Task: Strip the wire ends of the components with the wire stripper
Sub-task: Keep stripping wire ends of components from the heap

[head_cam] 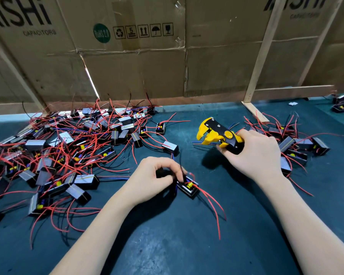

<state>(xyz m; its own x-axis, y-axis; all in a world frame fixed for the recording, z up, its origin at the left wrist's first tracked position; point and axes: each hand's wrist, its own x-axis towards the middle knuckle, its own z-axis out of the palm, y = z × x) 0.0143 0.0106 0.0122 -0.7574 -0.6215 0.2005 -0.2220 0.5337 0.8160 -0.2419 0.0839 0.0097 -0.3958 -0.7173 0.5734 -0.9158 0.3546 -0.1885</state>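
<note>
Here, dark green mat (167,245), cardboard wall (147,72); left hand (153,179) pinching component (188,187), right hand (254,153) gripping wire stripper (218,135)

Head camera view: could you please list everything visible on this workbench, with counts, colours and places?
Wire stripper: one, yellow and black, right of centre, held above the mat with its jaws open.
Held component: one, black box with a yellow part and red wires, centre, on the mat.
Left pile of components: too many to count, black and grey with red wires, left half.
Right pile of components: smaller group, same colours, far right.
Mat: one, dark teal, covering the bench.
Cardboard wall: brown flattened boxes behind, with wooden battens.
Left hand: pinches wires at the held component.
Right hand: grips the wire stripper.
</note>
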